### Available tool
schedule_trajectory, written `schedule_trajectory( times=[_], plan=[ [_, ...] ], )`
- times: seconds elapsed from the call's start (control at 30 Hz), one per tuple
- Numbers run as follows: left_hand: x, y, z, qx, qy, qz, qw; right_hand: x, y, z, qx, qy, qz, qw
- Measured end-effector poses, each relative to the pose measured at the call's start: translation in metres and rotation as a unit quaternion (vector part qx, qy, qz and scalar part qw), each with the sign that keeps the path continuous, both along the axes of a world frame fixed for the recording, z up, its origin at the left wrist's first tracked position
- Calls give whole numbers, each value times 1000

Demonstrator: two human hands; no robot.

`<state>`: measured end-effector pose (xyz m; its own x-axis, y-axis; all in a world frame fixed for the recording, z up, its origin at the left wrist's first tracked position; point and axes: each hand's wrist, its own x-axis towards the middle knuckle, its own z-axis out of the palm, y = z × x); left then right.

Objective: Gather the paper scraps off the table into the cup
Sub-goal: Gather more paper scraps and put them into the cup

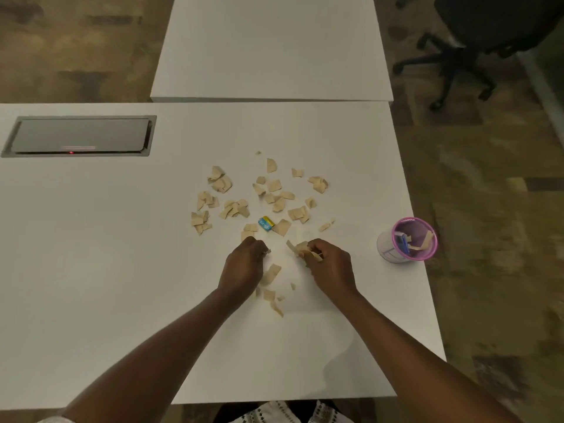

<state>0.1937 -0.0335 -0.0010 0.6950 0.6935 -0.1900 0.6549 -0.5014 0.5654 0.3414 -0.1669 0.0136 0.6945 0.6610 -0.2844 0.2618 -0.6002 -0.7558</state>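
Several beige paper scraps [262, 193] lie scattered over the middle of the white table [106, 270]; a few more scraps [270, 274] lie between my wrists. A small blue and yellow wrapper [266, 223] sits among them. My right hand [331, 265] is closed around a bunch of scraps that stick out past the fingers. My left hand [244, 264] is curled, pinching a small scrap at its fingertips. The cup [407, 239], white with a pink rim, stands upright near the table's right edge, well right of my right hand, with some scraps and a blue item inside.
A grey recessed cable hatch [79, 135] is set into the table at the far left. A second white table [271, 47] butts against the far edge. A black office chair [476, 32] stands on the carpet at the upper right.
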Motion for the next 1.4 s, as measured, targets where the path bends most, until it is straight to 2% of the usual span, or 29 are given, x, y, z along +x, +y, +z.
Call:
schedule_trajectory(
  times=[0.3, 0.43, 0.57, 0.7, 0.87, 1.0, 1.17, 1.27, 1.4],
  plan=[
    [104, -46, 53, -70, -121, -25, 990, 73, -58, 44, 52, -68, -87, 992],
    [157, -76, 71, -92, -150, -63, 982, 114, -88, 50, -29, -116, -145, 982],
    [203, -103, 78, -93, -122, -114, 982, 140, -101, 48, -109, -131, -148, 974],
    [228, -117, 78, -102, -65, -140, 983, 152, -103, 48, -127, -134, -118, 976],
    [236, -125, 79, -130, -45, -171, 976, 158, -110, 53, -118, -101, -123, 980],
    [235, -129, 80, -126, -50, -193, 972, 158, -120, 58, -99, -118, -129, 979],
    [226, -125, 79, -99, -67, -205, 971, 151, -125, 66, -71, -145, -132, 978],
    [213, -118, 74, -70, -87, -200, 973, 140, -122, 70, -24, -151, -121, 981],
    [181, -104, 65, -38, -62, -180, 981, 113, -111, 66, 13, -153, -70, 986]
  ],
)
